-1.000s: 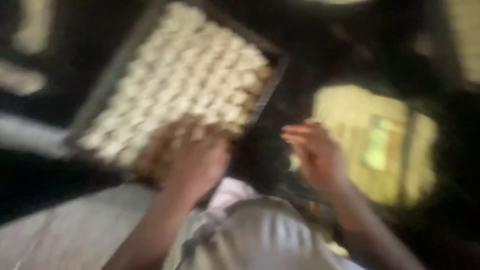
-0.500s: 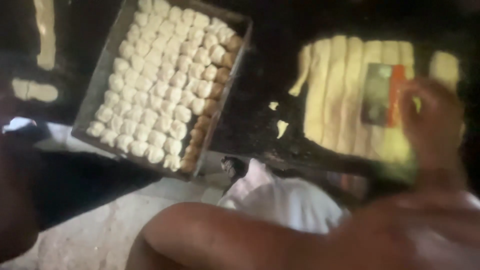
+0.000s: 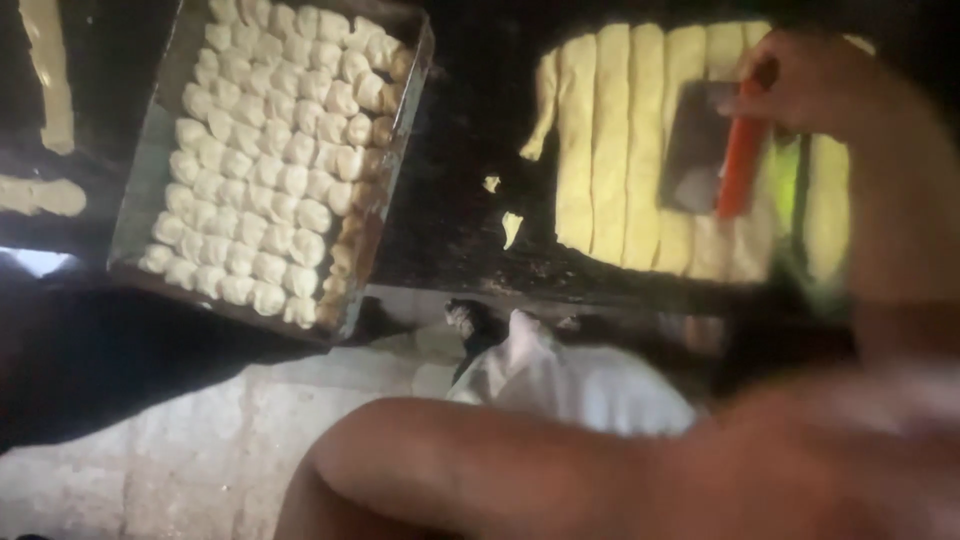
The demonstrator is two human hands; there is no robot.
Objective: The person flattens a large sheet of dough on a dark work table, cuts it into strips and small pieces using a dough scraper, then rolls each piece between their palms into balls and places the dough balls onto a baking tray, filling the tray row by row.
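Note:
My right hand (image 3: pixel 825 85) is at the upper right, closed on the red handle of a dough scraper (image 3: pixel 742 165). Its grey metal blade (image 3: pixel 693 148) rests over a slab of pale yellow dough (image 3: pixel 610 140) cut into long strips on the dark table. A metal tray (image 3: pixel 150 170) at the upper left is packed with several rows of small white dough pieces (image 3: pixel 265 160). A bare limb (image 3: pixel 480 470) crosses the bottom of the view. My left hand does not show.
More dough strips (image 3: pixel 45 70) lie at the far left on the dark surface. Two small dough scraps (image 3: pixel 511 225) sit between tray and slab. White cloth (image 3: pixel 570 380) and a pale stone floor (image 3: pixel 190 440) lie below the table edge.
My left hand left the tray's near edge and went out of view. The right hand moved up and right onto the dough slab and now holds the scraper.

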